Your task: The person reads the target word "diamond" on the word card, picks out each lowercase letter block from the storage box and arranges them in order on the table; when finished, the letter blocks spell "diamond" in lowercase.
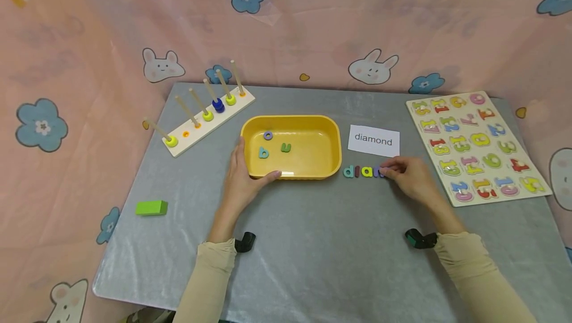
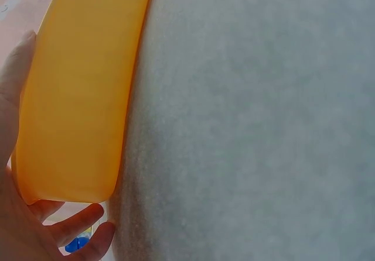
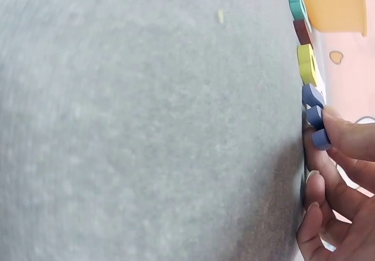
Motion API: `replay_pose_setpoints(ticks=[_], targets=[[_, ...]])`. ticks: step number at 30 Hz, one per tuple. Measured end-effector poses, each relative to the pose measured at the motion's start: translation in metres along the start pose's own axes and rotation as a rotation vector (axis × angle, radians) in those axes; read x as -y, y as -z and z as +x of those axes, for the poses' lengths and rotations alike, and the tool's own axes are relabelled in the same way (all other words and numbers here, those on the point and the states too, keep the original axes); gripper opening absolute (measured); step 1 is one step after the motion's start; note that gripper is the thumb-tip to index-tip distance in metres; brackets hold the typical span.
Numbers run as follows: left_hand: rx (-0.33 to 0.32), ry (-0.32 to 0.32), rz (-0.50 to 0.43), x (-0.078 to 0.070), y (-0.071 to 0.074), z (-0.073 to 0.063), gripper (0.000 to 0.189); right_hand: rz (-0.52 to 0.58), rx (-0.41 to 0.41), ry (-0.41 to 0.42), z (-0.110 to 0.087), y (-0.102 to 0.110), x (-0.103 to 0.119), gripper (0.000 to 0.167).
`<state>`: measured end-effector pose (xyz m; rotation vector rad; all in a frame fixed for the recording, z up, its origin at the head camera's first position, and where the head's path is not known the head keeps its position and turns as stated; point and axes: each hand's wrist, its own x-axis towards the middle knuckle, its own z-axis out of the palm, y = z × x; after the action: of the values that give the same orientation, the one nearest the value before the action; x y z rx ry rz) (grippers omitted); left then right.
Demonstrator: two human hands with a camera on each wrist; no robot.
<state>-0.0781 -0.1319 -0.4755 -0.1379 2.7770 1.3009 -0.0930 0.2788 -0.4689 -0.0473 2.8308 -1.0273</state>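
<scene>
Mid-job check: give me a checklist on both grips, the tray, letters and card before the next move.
1. Right grip off the purple letter: not ok, thumb and finger hold it.
2. Left grip on the yellow tray: ok, at its left end.
3. Teal d, red i, yellow a in card order: ok.
4. Word card readable: ok, "diamond" is uncovered.
5. Tray letters oriented to match the card: not ok; the teal one looks like b, the green one like u.
6. Purple letter fully flat: cannot tell, fingers partly cover it.
</scene>
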Motion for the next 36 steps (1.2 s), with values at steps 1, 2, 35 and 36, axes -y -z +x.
replay_pose_setpoints(ticks=[1, 2, 35, 36], targets=[[-0.001, -0.001, 0.001, 0.0, 0.0, 0.0, 0.134, -0.001, 0.004, -0.006, 0.0, 0.0, 0.001, 0.018], [-0.002, -0.001, 0.0, 0.0, 0.0, 0.0, 0.134, -0.001, 0.007, -0.012, -0.001, 0.0, 0.002, 0.018], [-0.003, 0.0, 0.0, 0.0, -0.001, 0.001, 0.134, 0.055, 0.073, 0.39, 0.026, -0.075, 0.141, 0.045], [-0.003, -0.001, 0.003, 0.0, -0.001, 0.001, 0.133, 0.042, 0.111, 0.403, 0.029, -0.079, 0.145, 0.048]])
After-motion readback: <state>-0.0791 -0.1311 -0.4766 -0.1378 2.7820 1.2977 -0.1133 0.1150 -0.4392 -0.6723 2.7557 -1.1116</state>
